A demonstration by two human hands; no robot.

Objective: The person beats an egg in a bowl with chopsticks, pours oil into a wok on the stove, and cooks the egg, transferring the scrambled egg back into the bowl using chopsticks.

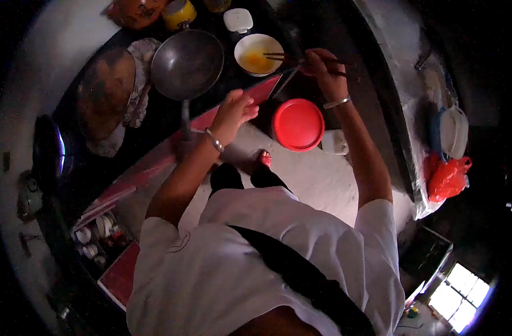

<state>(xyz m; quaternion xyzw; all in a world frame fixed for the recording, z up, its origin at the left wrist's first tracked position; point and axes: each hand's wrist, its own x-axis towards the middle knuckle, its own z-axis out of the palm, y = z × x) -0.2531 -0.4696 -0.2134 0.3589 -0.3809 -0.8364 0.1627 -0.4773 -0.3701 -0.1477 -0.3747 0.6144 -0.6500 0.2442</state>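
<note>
We are judging a spill to be the likeliest trouble: the white bowl (259, 41) is standing just to the right of the wok (187, 67), and neither grip is steadying it on the counter (161, 115). Our right grip (326, 67), farther out on the wok's right, is clasping dark chopsticks (275, 54), whose tips are reaching inside the bowl. If the chopsticks are pushing too hard against its wall, we are risking a skid or a tip; if they are moving too briskly, we are risking splashes. Our left grip (233, 115) is hanging at the wok's near right, fingers loosely curled, with nothing that we are seeing in it. Close by, the handle (185, 115) is jutting toward us from the wok's near side, so a careless sweep could be knocking it and turning the wok. To the wok's near right and lower down, a red round-topped object (298, 124) and the floor (317, 173) are lying where drips could be landing.

As for looks, the bowl is showing a pale, round rim and is holding yellow-orange liquid (250, 60) pooling low against the white wall. We are not managing to tell whether the liquid is smooth or streaky.
</note>
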